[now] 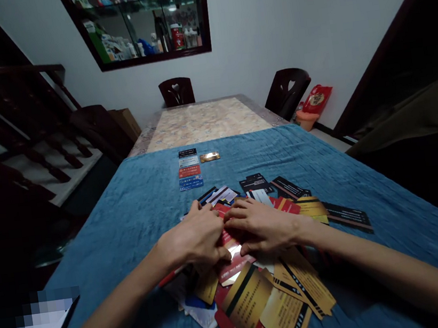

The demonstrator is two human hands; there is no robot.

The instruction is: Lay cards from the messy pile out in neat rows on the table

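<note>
3 dark chairs (176, 93) stand around the worktop (205, 121), its near part under a blue cloth (128, 213). Beyond, 1 framed wall recess (157, 58) holds bottles and a red can (177, 36). A wooden railing (8, 68) rises left; right, a red bag (317, 99) meets an orange bin (307, 119).

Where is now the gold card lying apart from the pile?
In the head view, the gold card lies on the blue cloth beyond the pile, just right of the pale card in the column.
</note>
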